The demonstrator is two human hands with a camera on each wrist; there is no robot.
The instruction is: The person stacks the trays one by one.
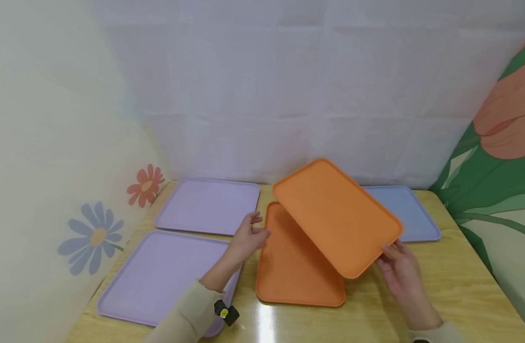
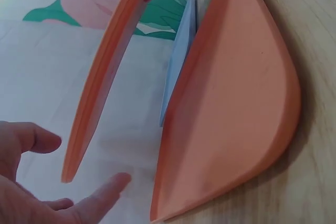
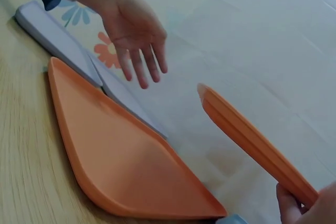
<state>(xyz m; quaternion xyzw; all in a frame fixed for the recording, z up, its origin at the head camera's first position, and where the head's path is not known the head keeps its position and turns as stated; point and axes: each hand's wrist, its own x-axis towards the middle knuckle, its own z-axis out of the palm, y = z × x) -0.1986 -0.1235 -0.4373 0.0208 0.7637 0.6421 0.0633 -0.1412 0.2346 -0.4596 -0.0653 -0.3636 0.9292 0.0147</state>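
Note:
An orange tray point(image 1: 337, 214) is held up at a tilt by the right hand point(image 1: 401, 271), which grips its near right corner, thumb on top. Beneath it a second orange tray point(image 1: 294, 281) lies on the table, partly covered from view. Touching nothing, the left hand point(image 1: 247, 238) hovers by the lower tray's left edge, fingers loosely bent. The left wrist view has the left hand point(image 2: 58, 182) near the raised tray's free end point(image 2: 97, 98); in the right wrist view a gap separates the left hand point(image 3: 137, 35) from the raised tray point(image 3: 252, 140).
On the left of the wooden table point(image 1: 450, 286) lie two purple trays, one behind point(image 1: 211, 205) and one in front point(image 1: 163, 276). A blue tray point(image 1: 405, 212) lies at the back right, partly behind the raised tray. A white cloth point(image 1: 288, 95) hangs behind the table.

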